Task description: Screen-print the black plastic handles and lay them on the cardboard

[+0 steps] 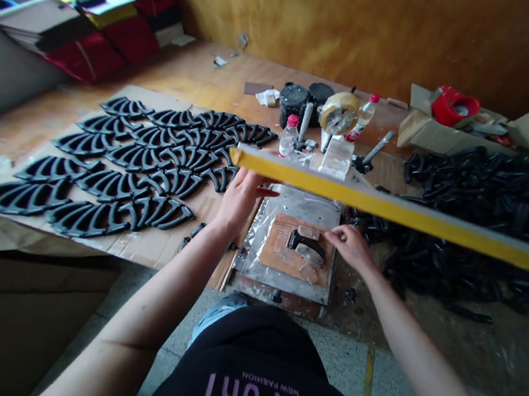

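Note:
A curved black plastic piece [310,242] lies between clear blocks on a brown board [275,254], which rests on a metal plate [306,206]. At the board's right edge is my right hand [350,245], its fingers curled and thumb and fingertip together close to the piece. Anything in that pinch is too small to make out. My left hand [242,191] is over the plate's far left corner, thumb stretched out to the right. A long yellow bar with a pale top [385,205] crosses in front of it and hides most of its fingers; contact with the bar cannot be told.
Rows of curved black pieces [133,162] cover cardboard on the left; a heap of loose ones [487,201] lies right. Behind the plate stand black tubs [293,100], red-capped bottles [289,136], a tape roll [339,112] and metal clamps [372,150]. Red-and-black stacks [113,37] sit far left.

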Available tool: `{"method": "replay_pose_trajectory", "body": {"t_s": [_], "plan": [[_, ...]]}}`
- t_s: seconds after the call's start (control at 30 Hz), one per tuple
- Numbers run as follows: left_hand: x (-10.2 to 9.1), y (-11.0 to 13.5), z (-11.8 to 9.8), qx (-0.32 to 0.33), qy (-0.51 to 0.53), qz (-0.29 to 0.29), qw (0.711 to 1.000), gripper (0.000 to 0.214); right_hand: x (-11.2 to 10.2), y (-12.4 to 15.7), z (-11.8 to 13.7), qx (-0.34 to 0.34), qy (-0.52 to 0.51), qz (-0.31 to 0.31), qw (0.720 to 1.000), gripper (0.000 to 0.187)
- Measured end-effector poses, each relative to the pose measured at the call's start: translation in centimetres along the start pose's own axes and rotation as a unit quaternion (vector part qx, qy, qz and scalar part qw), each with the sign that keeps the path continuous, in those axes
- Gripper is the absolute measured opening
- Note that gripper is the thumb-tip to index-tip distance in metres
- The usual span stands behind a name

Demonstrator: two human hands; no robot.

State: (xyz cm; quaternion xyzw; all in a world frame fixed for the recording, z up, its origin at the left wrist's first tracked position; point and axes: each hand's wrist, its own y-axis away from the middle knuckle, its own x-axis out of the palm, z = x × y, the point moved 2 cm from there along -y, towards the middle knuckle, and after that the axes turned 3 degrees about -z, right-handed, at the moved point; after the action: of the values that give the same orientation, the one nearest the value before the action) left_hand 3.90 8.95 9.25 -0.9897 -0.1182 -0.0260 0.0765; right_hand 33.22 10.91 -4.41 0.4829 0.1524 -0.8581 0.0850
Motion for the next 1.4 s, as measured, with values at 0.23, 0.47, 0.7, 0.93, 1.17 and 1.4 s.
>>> {"method": "replay_pose_trajectory", "body": {"t_s": [0.23,0.47,0.7,0.93,1.17,1.4], "plan": [[1.0,4.5,2.6,-0.147,0.034,0.013,0.988,0.060,3.7,1.8,5.3,0.032,0.120,0.122,0.985,0.013],[-2.3,14.0,10.7,-0.366,0.098,-0.051,0.924,0.056,6.6,2.3,17.4,-0.153,0.038,0.080,0.984,0.019],[-14.4,16.5,15.6,-0.370,0.018,-0.283,0.885,0.049,13.7,-0.3,24.8,-0.261,-0.021,0.182,0.948,0.021],[-18.3,17.6,20.6,-0.465,-0.074,-0.192,0.861,0.052,19.1,-1.9,27.1,-0.193,0.100,0.284,0.934,0.034],[-18.5,16.4,20.2,-0.486,-0.041,-0.161,0.858,0.059,21.2,-2.9,28.8,-0.168,0.135,0.359,0.908,0.037],[-18.0,16.3,19.8,-0.436,-0.058,-0.190,0.878,0.052,21.3,-3.6,28.5,-0.124,0.088,0.355,0.923,0.029]]}}
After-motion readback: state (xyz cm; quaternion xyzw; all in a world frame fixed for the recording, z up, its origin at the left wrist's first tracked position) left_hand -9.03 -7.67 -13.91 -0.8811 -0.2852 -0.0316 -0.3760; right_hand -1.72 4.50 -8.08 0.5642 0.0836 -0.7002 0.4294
